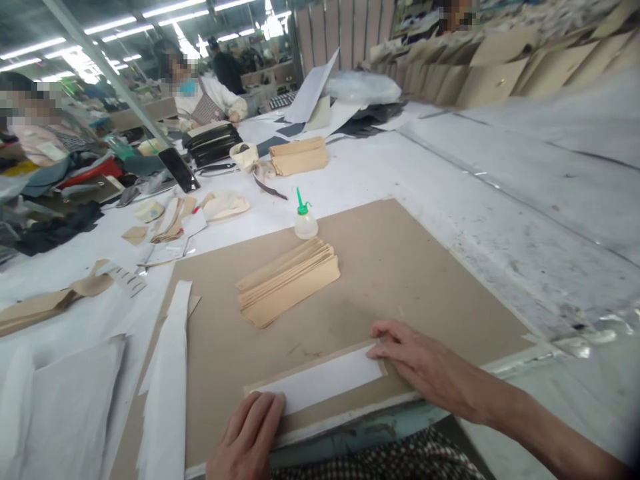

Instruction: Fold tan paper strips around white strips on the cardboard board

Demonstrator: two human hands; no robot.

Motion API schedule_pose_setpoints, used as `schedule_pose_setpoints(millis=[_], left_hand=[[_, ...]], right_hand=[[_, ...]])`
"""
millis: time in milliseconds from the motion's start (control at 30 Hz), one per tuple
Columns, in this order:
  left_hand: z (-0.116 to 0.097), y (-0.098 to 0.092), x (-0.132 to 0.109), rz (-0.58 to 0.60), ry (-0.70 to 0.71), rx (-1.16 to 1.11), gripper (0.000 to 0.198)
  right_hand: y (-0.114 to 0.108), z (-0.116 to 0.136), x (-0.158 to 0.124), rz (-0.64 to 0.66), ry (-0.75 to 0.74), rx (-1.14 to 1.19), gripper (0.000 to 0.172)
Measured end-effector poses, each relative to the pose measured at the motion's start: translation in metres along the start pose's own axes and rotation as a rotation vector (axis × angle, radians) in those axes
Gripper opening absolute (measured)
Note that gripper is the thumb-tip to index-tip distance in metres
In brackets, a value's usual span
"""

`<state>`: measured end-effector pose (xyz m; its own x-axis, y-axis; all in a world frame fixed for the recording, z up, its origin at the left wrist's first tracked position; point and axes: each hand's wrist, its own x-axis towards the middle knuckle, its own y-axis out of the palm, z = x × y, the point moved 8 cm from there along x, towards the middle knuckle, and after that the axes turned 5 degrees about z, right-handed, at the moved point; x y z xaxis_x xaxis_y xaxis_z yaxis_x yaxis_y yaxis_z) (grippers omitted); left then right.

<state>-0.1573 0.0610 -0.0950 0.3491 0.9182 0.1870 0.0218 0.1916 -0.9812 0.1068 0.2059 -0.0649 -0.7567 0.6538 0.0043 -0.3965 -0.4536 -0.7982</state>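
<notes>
A long white strip [325,381] lies over a slightly larger tan piece [295,378] near the front edge of a brown board [375,267]. At the strip's left end is my left hand [247,433], its fingers bent and close together over the end, the thumb out of sight. My right hand [417,363] grips the right end, fingertips at the corner of the white strip and the tan piece. Beyond the hands, a fanned stack of tan strips [290,283] rests on the board. A small clear bottle [306,225] with a green spout stands behind it.
White strips [167,387] lie along the board's left side. Further back are a tan bundle [299,157], a stack of black pieces [213,143] and a propped phone [179,169]. Tan flaps [493,73] stand in a row at back right. Co-workers sit across the table.
</notes>
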Motion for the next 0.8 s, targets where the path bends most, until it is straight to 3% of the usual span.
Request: schedule_pose_setpoints(millis=[133,233,300,367,467,600,700,800], left_hand=[[0.003,-0.004,0.001,0.002,-0.021,0.012,0.057],[0.001,-0.008,0.003,0.011,0.01,0.048,0.055],[-0.005,-0.01,0.007,-0.011,0.029,0.087,0.049],[-0.017,-0.013,0.014,-0.066,0.052,0.092,0.042],[-0.043,-0.008,0.028,-0.091,0.108,0.017,0.041],[-0.056,0.003,0.036,-0.104,0.082,0.0,0.039],[-0.052,0.006,0.032,-0.132,0.072,0.026,0.039],[-0.048,0.004,0.031,-0.117,0.073,0.053,0.038]], right_hand=[[-0.014,-0.011,-0.013,-0.204,0.125,-0.034,0.028],[-0.011,0.014,-0.028,-0.422,0.175,-0.127,0.029],[0.009,0.05,-0.029,-0.441,0.079,-0.18,0.036],[0.041,0.085,-0.021,-0.377,-0.027,-0.226,0.04],[0.079,0.112,-0.006,-0.334,-0.112,-0.267,0.039],[0.086,0.098,-0.002,-0.323,-0.014,-0.302,0.036],[0.063,0.072,-0.019,-0.279,0.09,-0.301,0.033],[0.03,0.046,-0.044,-0.335,0.125,-0.234,0.031]])
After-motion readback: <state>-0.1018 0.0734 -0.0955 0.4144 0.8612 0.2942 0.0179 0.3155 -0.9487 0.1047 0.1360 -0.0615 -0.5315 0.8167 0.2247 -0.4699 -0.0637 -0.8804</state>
